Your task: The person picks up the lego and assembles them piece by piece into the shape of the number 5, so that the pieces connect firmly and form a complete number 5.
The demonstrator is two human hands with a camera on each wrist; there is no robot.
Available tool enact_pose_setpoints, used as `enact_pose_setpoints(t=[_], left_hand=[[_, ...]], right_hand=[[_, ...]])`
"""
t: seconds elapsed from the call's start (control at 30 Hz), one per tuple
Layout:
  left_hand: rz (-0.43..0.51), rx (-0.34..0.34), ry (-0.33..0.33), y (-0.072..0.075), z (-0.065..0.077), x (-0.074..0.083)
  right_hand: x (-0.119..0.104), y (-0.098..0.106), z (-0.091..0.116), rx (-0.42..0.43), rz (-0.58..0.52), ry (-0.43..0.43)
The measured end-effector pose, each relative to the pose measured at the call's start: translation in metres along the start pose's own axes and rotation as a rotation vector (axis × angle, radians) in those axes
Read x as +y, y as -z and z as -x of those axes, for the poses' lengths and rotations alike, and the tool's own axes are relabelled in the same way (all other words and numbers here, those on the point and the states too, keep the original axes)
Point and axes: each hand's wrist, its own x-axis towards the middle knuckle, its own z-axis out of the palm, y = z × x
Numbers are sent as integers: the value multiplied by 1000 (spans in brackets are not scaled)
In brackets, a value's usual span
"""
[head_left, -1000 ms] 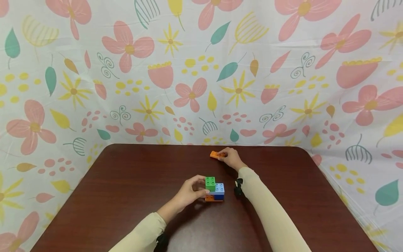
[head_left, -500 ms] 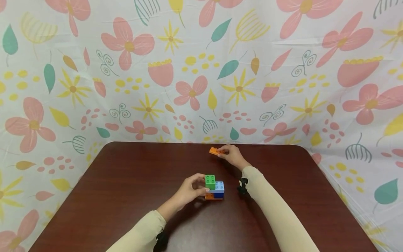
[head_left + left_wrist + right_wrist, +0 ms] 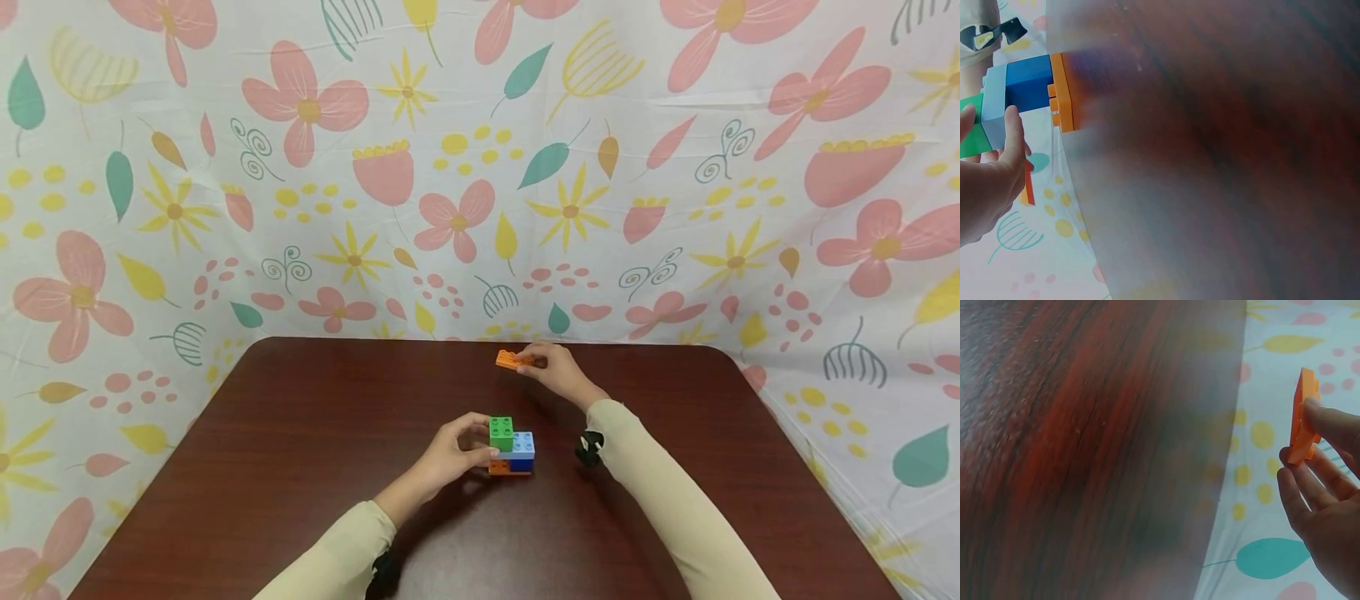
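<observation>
My left hand (image 3: 448, 454) grips a small stack of toy building bricks near the table's middle, thumb and fingers on its left side. On top is a green brick (image 3: 501, 433), over a light blue brick (image 3: 522, 446). Below them come a dark blue brick (image 3: 1030, 81) and a thin orange base brick (image 3: 1064, 94). Toward the far edge, my right hand (image 3: 558, 372) pinches a flat orange brick (image 3: 507, 359) between thumb and fingers. Its studs face up in the head view, and the fingertips cover its right end. The right wrist view shows this orange brick tilted on edge, apart from the tabletop.
The dark brown wooden table (image 3: 337, 408) has rounded far corners. A white cloth with printed flowers (image 3: 457, 167) hangs right behind its far edge. A black band (image 3: 589, 448) sits at the right sleeve's cuff.
The right hand has risen slightly with the orange brick and moved it a little left, while the right forearm swung to the right. The left hand and its stack hold still.
</observation>
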Motion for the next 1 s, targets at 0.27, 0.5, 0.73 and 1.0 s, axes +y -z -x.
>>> enact_pose_setpoints(t=[0.27, 0.5, 0.73, 1.0], left_hand=[[3, 7, 10, -1, 2, 0], [0, 7, 11, -1, 2, 2], [-1, 5, 8, -1, 2, 3], [3, -1, 2, 0, 0, 1]], right_hand=[[-7, 9, 12, -13, -10, 36], [-15, 15, 22, -13, -32, 87], [-23, 21, 30, -8, -53, 119], [-27, 24, 39, -10, -46, 155]])
